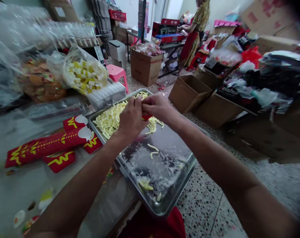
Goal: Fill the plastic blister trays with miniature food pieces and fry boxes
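Observation:
Both hands meet above the far half of a metal tray. My left hand is closed around a small red fry carton, mostly hidden by the fingers. Beside it, my right hand has its fingers pinched together at the carton's top; what they hold is hidden. Pale yellow French-fry-like sticks lie heaped in the tray's far left part, with a few loose sticks nearer me. White powder and small bits smear the tray's near end.
Left of the tray lie a nested stack of red cartons with yellow marks and several single ones. Behind stand a bag of yellow-and-white pieces and clear plastic boxes. Cardboard boxes crowd the floor. A person stands at a far table.

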A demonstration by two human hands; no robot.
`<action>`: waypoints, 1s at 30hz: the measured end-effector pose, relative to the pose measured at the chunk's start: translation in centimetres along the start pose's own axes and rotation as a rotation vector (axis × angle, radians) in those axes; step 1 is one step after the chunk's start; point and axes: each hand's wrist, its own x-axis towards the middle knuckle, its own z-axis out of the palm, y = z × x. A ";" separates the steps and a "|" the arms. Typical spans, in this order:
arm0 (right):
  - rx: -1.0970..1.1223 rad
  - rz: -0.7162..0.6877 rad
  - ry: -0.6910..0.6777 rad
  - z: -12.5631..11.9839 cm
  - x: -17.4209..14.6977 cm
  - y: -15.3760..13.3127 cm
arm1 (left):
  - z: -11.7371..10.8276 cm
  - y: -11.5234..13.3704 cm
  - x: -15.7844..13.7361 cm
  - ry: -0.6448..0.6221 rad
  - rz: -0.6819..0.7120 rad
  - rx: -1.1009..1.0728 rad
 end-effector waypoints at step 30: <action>-0.444 0.189 -0.036 2.5 -8.9 10.6 | -0.6 -2.6 -6.1 -0.327 -0.307 -0.033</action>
